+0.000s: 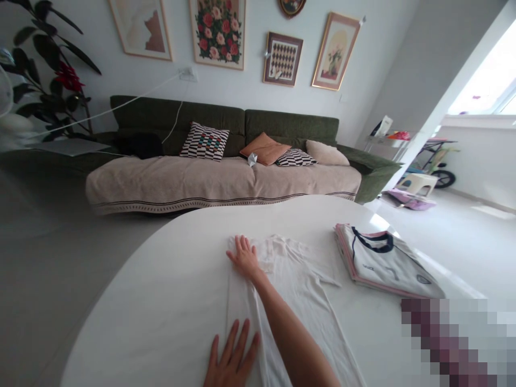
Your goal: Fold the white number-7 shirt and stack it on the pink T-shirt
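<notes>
A thin white short-sleeved shirt (298, 274) lies spread on the white table, with its left side folded inward in a long strip. My right hand (245, 260) rests flat near the collar end of that strip, fingers spread. Closer to me, my left hand (233, 357) lies palm down on the strip's lower part, its fingers apart. Part of the shirt is hidden under my right forearm, and its near end runs out of the picture.
On the table's right side sits a stack of folded clothes (387, 260), a pale shirt with dark neckline on top. The round white table (161, 301) curves toward a green sofa (290, 123) with cushions. A blurred-out patch covers the lower right corner.
</notes>
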{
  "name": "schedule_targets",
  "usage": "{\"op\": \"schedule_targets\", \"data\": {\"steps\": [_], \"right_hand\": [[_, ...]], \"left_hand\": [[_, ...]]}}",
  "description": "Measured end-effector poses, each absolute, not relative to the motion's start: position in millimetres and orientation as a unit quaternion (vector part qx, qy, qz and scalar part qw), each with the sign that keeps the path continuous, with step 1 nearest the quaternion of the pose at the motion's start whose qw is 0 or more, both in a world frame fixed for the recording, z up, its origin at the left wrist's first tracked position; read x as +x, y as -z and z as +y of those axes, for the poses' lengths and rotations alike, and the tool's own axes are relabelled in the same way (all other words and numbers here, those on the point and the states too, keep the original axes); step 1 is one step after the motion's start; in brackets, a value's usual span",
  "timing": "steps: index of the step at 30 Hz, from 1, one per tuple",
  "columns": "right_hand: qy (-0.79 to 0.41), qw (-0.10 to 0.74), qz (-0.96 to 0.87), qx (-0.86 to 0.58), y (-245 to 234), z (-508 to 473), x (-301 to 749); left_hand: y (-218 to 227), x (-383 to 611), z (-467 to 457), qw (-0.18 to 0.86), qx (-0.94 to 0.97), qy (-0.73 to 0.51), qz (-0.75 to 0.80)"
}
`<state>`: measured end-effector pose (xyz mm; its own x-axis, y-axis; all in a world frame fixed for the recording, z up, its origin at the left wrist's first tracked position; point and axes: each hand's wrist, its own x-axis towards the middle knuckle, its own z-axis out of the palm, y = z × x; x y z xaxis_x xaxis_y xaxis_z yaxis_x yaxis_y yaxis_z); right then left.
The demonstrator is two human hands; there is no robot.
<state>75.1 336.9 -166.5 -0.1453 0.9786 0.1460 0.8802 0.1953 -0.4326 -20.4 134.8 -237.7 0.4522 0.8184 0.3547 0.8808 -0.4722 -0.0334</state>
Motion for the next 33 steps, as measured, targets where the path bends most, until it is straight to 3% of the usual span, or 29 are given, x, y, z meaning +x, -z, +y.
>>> {"op": "schedule_targets", "data": {"steps": [5, 10, 16, 20, 25, 33], "right_hand": [[-0.087, 0.224, -0.657, -0.715, 142, 317, 155], [-0.055, 0.194, -0.474, -0.857, 137, 273, 267], [-0.135, 0.145, -0.395, -0.897, 145, 264, 316], [-0.185, 0.167, -0.404, -0.880, 140, 274, 318], [-0.147, 0.241, -0.454, -0.845, 115, 286, 294], [-0.082, 0.279, -0.574, -0.766, 90, 315, 152]], "left_hand": [[223, -36, 140, 0.062, -0.899, 0.116, -0.417], [205, -38, 136, -0.018, -0.901, 0.102, -0.421], [181, -38, 132, -0.087, -0.898, 0.091, -0.423], [173, -33, 132, -0.102, -0.897, 0.148, -0.405], [179, -28, 128, -0.189, -0.868, 0.262, -0.377], [181, -36, 128, -0.215, -0.849, 0.313, -0.367]]}}
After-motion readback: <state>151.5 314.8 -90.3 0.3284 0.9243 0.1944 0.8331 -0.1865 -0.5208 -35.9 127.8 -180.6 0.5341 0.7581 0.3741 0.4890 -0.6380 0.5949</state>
